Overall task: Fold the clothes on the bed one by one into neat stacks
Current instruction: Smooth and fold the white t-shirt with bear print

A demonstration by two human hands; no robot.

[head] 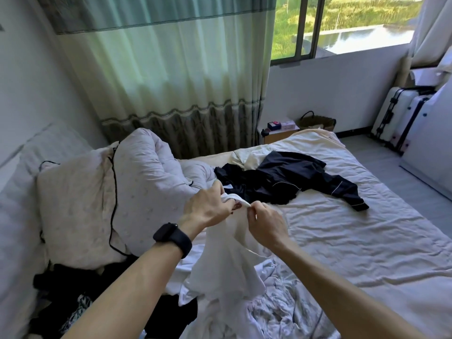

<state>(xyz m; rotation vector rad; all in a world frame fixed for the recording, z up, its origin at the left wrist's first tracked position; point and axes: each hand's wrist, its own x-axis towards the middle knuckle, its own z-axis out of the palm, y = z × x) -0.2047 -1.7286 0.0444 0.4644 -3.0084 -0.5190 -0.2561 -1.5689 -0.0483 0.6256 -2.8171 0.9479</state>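
- The left hand [208, 209] grips the top edge of a white garment [230, 265], its fingers curled round the cloth. A black watch [172, 238] sits on that wrist.
- The right hand [265, 222] pinches the same edge just beside the left fingers.
- The garment hangs from both sets of fingers, and its lower end touches a crumpled pale heap [281, 304] on the bed [367, 241].
- Just beyond the fingers lies a dark navy top [293, 179].
- Left of the left fingers are a pillow [78, 204] and a bunched quilt [151, 162].
- Well beyond the fingers a woven basket [315, 122] stands by the wall; its contents cannot be made out.
- Right of it stand two white suitcases [401, 113], both closed.
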